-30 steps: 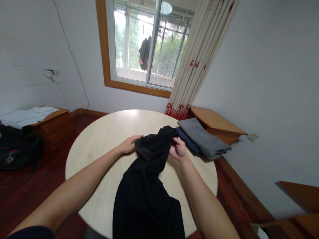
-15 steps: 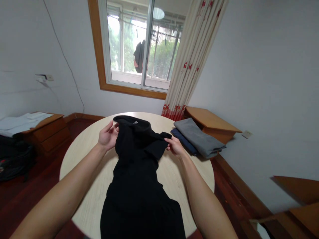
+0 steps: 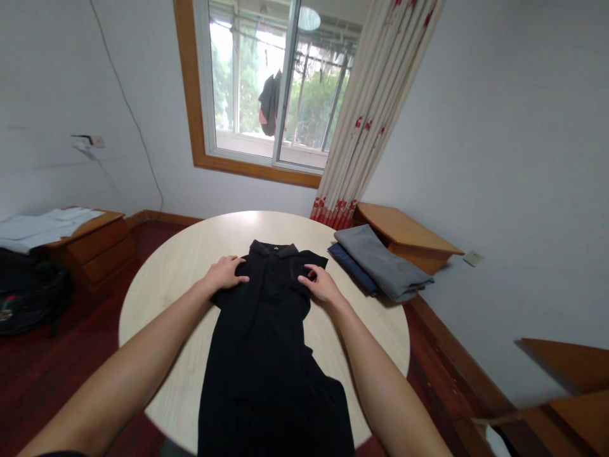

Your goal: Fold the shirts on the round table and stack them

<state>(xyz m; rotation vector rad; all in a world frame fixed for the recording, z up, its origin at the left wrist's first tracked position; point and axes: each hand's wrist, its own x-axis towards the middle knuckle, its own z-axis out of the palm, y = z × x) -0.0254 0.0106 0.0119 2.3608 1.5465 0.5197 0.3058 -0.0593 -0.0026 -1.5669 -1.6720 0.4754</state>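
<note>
A black polo shirt lies front side up on the round table, its collar toward the window and its lower part nearest me. On its left shoulder area rests my left hand, fingers spread over the cloth and thumb apart. My right hand touches the opposite sleeve, with thumb and fingers apart on the fabric. The collar and button placket show between both hands. Some wrinkles run down the shirt's body, and its right edge is uneven.
Folded grey trousers and a folded navy garment lie at the table's right edge. Behind them stands a wooden cabinet. At left are a small drawer unit bearing papers and a black backpack.
The shirt's collar and shoulders, lifted and bunched before, now lie flat on the table. Both hands have let go of the gripped cloth and come down onto the shirt.
</note>
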